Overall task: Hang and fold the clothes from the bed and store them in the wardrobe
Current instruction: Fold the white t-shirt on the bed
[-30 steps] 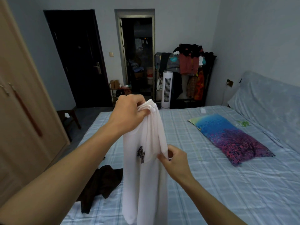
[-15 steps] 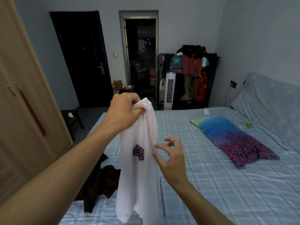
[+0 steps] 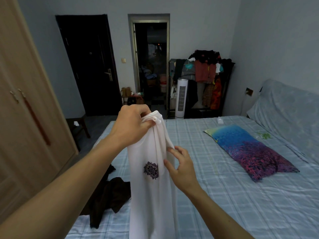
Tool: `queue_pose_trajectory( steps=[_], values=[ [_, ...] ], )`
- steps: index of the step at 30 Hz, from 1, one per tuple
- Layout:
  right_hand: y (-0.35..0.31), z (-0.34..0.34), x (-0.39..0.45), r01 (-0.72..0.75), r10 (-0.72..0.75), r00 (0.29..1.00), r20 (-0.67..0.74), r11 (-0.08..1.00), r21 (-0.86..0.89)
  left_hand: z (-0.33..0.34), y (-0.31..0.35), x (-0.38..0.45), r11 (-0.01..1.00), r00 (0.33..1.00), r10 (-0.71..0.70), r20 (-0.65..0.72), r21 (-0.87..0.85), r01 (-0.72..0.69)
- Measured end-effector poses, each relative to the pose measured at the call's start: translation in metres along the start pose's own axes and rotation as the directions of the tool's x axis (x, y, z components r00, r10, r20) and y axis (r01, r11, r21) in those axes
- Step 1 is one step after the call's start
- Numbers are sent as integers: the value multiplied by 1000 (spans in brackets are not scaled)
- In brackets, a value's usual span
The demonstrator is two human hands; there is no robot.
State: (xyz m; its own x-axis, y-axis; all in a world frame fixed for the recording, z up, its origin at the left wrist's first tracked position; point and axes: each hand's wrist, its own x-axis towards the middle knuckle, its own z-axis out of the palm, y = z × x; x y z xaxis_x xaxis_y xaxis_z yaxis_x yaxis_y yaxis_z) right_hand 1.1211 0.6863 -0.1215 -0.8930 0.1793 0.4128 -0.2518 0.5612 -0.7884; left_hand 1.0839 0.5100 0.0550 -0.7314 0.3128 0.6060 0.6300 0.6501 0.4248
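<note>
The white garment [image 3: 151, 195] is running off the bottom edge, so its hem is not showing, and it is hiding part of the dark garment [image 3: 110, 194] lying behind it on the bed [image 3: 224, 195]. The left hand [image 3: 133, 126] is covering the bunched top of the white cloth. The wardrobe [image 3: 20, 118] is being cut off at the left edge. Past the open doorway [image 3: 150, 66], the clutter is too dim to tell apart.
</note>
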Motion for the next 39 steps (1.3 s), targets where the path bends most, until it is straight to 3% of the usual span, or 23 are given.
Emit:
queue_pose_trajectory(
  steps=[4,14,21,25,31,35,39],
  values=[
    [1,0,3,35,-39,994,99,999,37,-1,-3,-1,1000,1000,7,6,11,-7],
    [21,-15,9,56,-34,989,-145,987,153,-13,-22,-3,998,995,-60,77,4,60],
    [24,4,-8,16,-15,1000,-5,970,241,-9,-9,-4,999,993,-19,116,-41,24],
    [26,16,-10,-14,2,998,62,983,186,-9,-9,-6,999,993,-4,117,-34,8],
    [38,3,-3,-45,50,998,-30,989,142,-15,-31,-11,998,991,-56,125,-35,61],
    [38,-25,16,-25,40,985,-169,995,93,-16,-43,-14,995,983,-81,163,-42,89],
    [25,-57,36,62,-46,976,-211,996,66,-22,-47,-11,990,970,-94,223,-80,115]
  ],
)
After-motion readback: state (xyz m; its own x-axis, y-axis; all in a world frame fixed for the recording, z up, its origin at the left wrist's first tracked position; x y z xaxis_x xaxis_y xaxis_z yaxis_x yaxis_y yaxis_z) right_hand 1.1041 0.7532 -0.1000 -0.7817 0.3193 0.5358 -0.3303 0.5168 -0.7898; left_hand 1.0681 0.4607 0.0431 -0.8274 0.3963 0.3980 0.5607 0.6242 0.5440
